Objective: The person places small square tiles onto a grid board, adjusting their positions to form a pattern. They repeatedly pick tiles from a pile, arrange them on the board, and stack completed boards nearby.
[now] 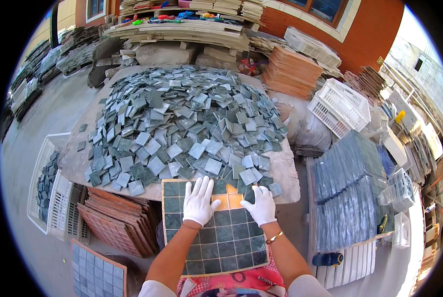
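Note:
A grid tray (226, 270) with a light rim lies before me, mostly filled with square dark green stone tiles (225, 234). Yellow-orange base (222, 202) shows bare in a few cells near its far edge. My left hand (198, 203), in a white glove, lies flat on the tiles, fingers stretched out. Gloved in white too, my right hand (260, 207) rests over the tray's far right corner. Its thumb and fingers are apart, with a green tile showing between them; no grip on it is visible. Beyond both hands, a large heap of loose tiles (182, 123) touches the tray's far edge.
The heap lies on a pale worktable (286, 171). At left stand a white crate (50, 218) of tiles, stacked brown grid trays (115, 222) and a tile-filled tray (97, 272). Stacked tile sheets (348, 198) and a dark bottle (327, 259) are at right.

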`<state>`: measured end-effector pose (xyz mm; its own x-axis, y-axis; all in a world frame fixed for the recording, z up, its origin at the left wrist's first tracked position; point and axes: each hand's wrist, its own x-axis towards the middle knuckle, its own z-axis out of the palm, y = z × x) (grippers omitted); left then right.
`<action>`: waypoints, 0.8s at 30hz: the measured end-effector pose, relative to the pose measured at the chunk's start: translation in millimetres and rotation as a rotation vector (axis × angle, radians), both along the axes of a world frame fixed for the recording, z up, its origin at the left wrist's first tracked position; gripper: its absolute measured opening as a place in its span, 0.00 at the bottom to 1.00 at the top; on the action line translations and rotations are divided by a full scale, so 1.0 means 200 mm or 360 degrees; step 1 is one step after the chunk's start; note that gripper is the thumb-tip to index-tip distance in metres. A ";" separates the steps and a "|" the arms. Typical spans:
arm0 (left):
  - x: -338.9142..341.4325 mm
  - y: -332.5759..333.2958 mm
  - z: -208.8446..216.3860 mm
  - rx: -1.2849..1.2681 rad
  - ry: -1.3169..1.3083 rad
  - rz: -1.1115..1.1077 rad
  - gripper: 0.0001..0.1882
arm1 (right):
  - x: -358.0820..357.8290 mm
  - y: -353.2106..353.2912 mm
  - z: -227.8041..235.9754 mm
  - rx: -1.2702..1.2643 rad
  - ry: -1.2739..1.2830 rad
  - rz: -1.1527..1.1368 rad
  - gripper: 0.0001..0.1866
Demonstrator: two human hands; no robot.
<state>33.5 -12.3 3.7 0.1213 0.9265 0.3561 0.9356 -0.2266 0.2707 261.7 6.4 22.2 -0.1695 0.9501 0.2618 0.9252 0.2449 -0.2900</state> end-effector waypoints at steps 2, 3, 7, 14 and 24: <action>-0.02 0.00 -0.04 0.0074 -0.0022 0.0000 0.32 | -0.02 0.01 0.00 -0.0044 0.0086 0.0004 0.35; -0.03 -0.01 -0.06 0.0111 -0.0034 0.0002 0.29 | -0.04 0.00 0.01 0.0000 0.0119 0.0072 0.35; -0.06 -0.01 -0.06 0.0266 -0.0796 0.0062 0.21 | -0.14 -0.04 0.05 0.0069 0.0265 0.0305 0.34; -0.08 -0.07 -0.05 0.0213 -0.0899 -0.0003 0.21 | -0.36 -0.05 -0.02 -0.0075 0.0333 0.0658 0.23; 0.07 -0.15 0.03 -0.0112 0.0006 -0.0218 0.34 | -0.07 0.07 -0.06 0.0272 0.0234 0.0011 0.29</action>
<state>48.3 -42.3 10.5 0.2493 0.9240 0.2900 0.8984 -0.3324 0.2870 248.4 20.1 9.3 -0.1241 0.8888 0.4412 0.8741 0.3084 -0.3754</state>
